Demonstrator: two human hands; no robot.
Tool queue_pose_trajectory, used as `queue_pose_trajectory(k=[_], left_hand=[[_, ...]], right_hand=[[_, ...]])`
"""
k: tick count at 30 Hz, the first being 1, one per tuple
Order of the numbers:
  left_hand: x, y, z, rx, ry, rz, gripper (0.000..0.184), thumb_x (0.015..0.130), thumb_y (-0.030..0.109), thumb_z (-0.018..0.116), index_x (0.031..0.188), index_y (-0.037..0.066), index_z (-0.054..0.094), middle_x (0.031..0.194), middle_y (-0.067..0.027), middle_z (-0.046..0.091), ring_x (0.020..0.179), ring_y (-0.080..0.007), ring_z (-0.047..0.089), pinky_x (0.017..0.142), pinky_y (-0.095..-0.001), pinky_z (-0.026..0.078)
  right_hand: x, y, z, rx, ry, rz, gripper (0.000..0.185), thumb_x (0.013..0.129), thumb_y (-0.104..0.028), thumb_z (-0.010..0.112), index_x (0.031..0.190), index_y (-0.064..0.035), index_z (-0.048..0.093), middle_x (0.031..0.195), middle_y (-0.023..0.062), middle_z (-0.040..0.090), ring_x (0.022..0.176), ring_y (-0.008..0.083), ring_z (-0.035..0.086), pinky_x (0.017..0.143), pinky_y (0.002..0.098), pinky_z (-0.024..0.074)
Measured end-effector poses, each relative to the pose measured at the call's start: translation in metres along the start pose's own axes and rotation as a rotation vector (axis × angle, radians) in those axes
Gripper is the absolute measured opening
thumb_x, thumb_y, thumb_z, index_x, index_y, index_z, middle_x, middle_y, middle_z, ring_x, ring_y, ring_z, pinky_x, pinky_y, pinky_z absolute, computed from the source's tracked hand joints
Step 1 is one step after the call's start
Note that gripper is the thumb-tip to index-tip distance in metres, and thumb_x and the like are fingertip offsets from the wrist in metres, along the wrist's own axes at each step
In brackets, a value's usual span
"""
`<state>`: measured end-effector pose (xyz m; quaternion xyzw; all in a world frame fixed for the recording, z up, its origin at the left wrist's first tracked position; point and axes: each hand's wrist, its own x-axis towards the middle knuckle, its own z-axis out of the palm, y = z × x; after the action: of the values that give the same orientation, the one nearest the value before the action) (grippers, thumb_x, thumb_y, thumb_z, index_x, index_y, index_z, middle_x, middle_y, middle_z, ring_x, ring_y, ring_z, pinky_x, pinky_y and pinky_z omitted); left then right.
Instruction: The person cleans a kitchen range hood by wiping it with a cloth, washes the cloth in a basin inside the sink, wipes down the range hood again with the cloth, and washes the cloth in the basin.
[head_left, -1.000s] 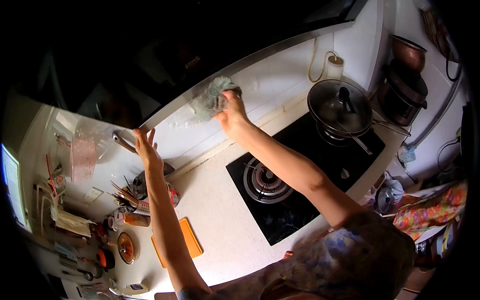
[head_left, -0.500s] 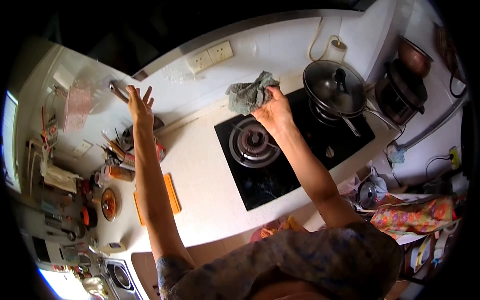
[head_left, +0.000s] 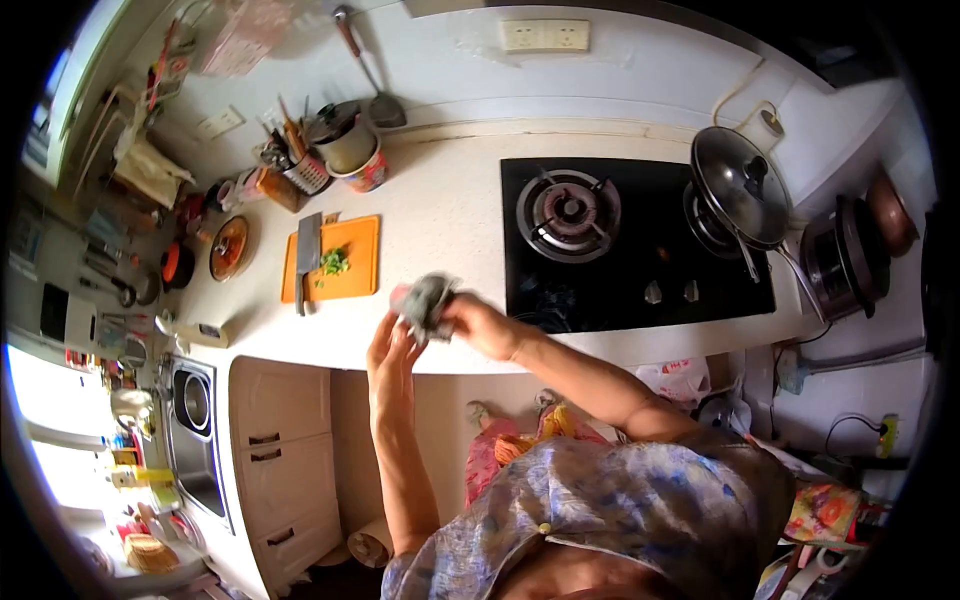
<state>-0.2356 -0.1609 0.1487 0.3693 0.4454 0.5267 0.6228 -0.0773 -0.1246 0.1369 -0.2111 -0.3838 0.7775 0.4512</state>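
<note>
A crumpled grey-green cloth (head_left: 428,306) is bunched between my two hands, above the front edge of the counter. My right hand (head_left: 482,326) grips it from the right. On the other side, the fingers of my left hand (head_left: 392,348) are closed against the cloth; part of that grip is hidden. Right of the hands lies the black gas stove (head_left: 610,290) with its uncovered left burner (head_left: 570,207). Nearest on the left is an orange cutting board (head_left: 363,262), bearing a cleaver (head_left: 308,245) and chopped greens (head_left: 335,261).
A lidded pan (head_left: 740,190) covers the right burner, its handles pointing forward. Along the wall stand a utensil holder (head_left: 308,174), a pot (head_left: 345,140) and a leaning spatula (head_left: 385,108). A glass lid (head_left: 229,248) and a sink (head_left: 198,460) are at left.
My right hand has brought the cloth from the stove's back edge to the counter front. My left hand, previously raised open and empty near the wall, has come down to the cloth. The view has shifted.
</note>
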Motion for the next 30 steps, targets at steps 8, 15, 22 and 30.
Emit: queue_pose_trajectory(k=[8,15,22,30], left_hand=[[-0.130,-0.041,-0.194,-0.175,0.572,0.106,0.015,0.087,0.013,0.055,0.096,0.001,0.059,0.088,-0.0067,0.061,0.080,-0.0143,0.060,0.072,-0.0222,0.046],[-0.257,-0.008,-0.315,-0.237,1.033,0.327,0.011,0.090,0.019,0.050,0.090,0.008,0.052,0.089,-0.0003,0.055,0.084,-0.0088,0.049,0.076,-0.0252,0.039],[-0.318,0.029,-0.381,-0.196,1.177,0.406,0.007,0.093,0.015,0.047,0.095,0.008,0.049,0.087,0.0013,0.052,0.077,-0.0052,0.048,0.068,-0.0211,0.040],[-0.289,0.087,-0.444,-0.420,0.951,0.459,0.012,0.093,0.019,0.046,0.099,0.009,0.048,0.090,-0.0012,0.056,0.080,-0.0072,0.053,0.071,-0.0219,0.044]], right_hand=[[0.023,0.146,0.131,-0.717,-0.705,-0.070,0.064,0.076,0.006,0.042,0.138,-0.0095,0.034,0.146,0.0109,0.024,0.136,0.0265,0.018,0.111,0.0367,0.0135],[0.058,0.272,0.242,-0.722,-0.886,0.150,0.055,0.082,0.002,0.039,0.136,-0.0106,0.036,0.137,0.0138,0.039,0.125,0.0285,0.038,0.105,0.0329,0.0294],[0.068,0.369,0.322,-0.774,-0.994,0.398,0.066,0.075,0.003,0.046,0.138,-0.0021,0.029,0.140,0.0153,0.033,0.130,0.0237,0.032,0.108,0.0334,0.0237],[0.125,0.428,0.390,-0.755,-0.918,0.233,0.080,0.067,-0.008,0.072,0.135,-0.0023,0.031,0.133,0.0188,0.038,0.125,0.0267,0.037,0.102,0.0353,0.0324]])
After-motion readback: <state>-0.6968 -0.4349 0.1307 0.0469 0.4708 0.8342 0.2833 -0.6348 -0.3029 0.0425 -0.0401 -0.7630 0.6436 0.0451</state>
